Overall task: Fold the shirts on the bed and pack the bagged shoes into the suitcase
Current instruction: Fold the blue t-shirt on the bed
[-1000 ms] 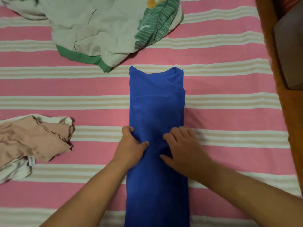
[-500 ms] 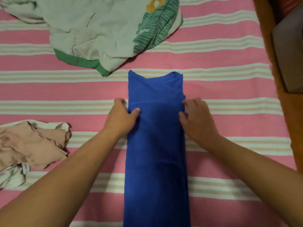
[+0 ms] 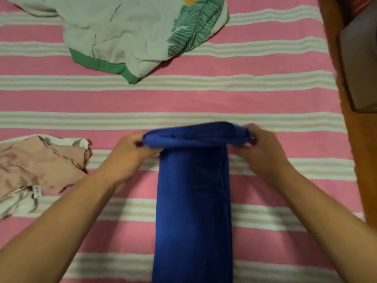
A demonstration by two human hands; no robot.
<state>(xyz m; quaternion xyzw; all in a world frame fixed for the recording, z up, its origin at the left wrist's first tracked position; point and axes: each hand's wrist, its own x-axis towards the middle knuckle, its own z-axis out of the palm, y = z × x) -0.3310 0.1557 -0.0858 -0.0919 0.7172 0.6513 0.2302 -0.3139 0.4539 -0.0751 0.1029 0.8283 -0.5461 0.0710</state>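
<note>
Both hands, left hand [image 3: 130, 149] and right hand [image 3: 263, 148], now pinch the blue shirt [image 3: 193, 201] by its far end, lifted off the bed [image 3: 265, 99] and coming back, so the lengthwise fold has begun

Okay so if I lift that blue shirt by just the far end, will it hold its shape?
Probably not. The blue shirt looks soft and floppy: its far edge droops between the left hand and right hand. It seems light, and the long folded strip would likely sag and unfold.
</note>
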